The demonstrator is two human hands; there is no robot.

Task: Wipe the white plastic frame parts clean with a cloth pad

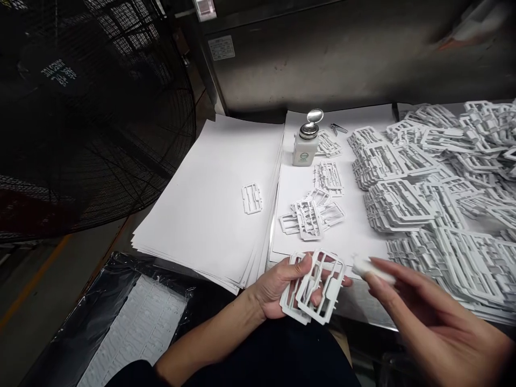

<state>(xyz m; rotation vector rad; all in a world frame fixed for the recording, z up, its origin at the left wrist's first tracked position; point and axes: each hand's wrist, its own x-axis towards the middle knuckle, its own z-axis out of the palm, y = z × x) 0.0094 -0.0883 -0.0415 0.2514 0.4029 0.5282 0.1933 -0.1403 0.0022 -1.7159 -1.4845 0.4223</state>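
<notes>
My left hand grips white plastic part frames, two of them overlapping, low at the table's front edge. To the right of them, my right hand pinches a small white piece between thumb and fingers. That piece is blurred; it looks like a wad of cloth or tissue, but I cannot make out its kind. Beyond my left hand, several similar frames lie in a loose overlapping group on white paper. One single frame rests by itself on the left paper stack.
A pump-top bottle with its metal lid raised stands at the back, near nail clippers. Heaped frames cover the right side. Left are a paper stack, a large fan and a black-lined container holding more pieces.
</notes>
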